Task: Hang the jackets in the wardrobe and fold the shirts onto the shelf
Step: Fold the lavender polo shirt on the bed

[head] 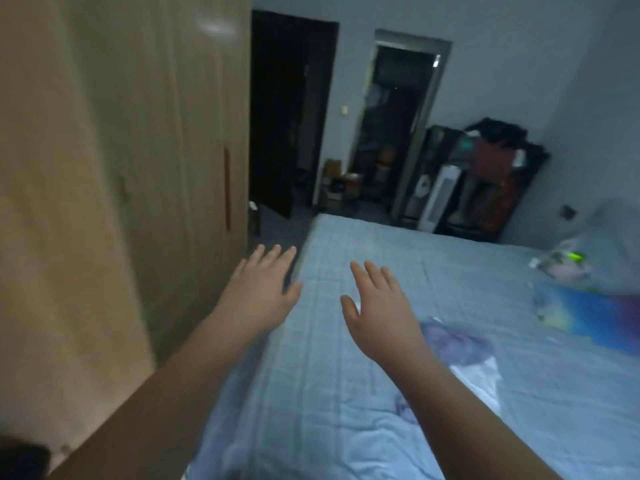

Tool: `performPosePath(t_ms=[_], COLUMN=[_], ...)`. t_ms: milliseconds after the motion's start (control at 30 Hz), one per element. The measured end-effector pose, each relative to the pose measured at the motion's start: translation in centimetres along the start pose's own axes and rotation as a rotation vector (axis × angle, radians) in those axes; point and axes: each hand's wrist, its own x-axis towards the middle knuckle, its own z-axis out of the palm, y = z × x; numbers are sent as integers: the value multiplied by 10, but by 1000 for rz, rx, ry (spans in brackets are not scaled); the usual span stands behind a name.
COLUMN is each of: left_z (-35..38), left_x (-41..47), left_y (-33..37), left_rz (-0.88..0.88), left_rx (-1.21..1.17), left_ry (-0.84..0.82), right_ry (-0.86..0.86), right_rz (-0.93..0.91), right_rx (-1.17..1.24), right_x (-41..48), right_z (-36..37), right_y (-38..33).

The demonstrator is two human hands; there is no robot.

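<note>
Centre of frame, as I log it: left hand (259,282) and right hand (377,310), both flat, fingers straight and slightly spread, holding nothing, held apart over the left side of the blue checked bed (329,393). Left half: wardrobe (156,133), doors closed; lower right of centre: crumpled purple-and-white garment (464,355) lying on the bed beside the right forearm; I cannot tell whether shirt or jacket.

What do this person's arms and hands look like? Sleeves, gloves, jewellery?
Left forearm and right forearm are bare to the frame's edge, no sleeve in view. The left hand and right hand wear no gloves; no watch or ring shows, though the picture is blurry.
</note>
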Motion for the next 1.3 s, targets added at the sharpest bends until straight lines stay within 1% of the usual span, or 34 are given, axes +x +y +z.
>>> performPosePath(t_ms=[133,267,500,733,833,900,1067,1167,1300], left_z=[34,65,127,209,253,285,365,417,500], left_x=[26,54,118,214,252,272,291,292,283], left_y=[87,135,184,217,227,233,248,255,259], left_rz=[138,205,272,277,267,250,204,175,72], left_rx=[-65,-42,-57,-81,-105,-138,-210,-263,-359], left_ry=[-53,-80,-142,-184,-224,-277,-389,-455,-572], right_ry=[23,58,46,31,27,-13,-90,-178,-338], right_rz=[138,228,301,317,349,386,428,504,553], right_rx=[-32,-51,-34,-35,-17,6,53,110,179], right_x=[-16,-18,15,91,120,133,150,151,135], right_z=[-27,-39,-29,-1,22,41,88,127,199], right_y=[78,135,214,309,354,384,450,489,537])
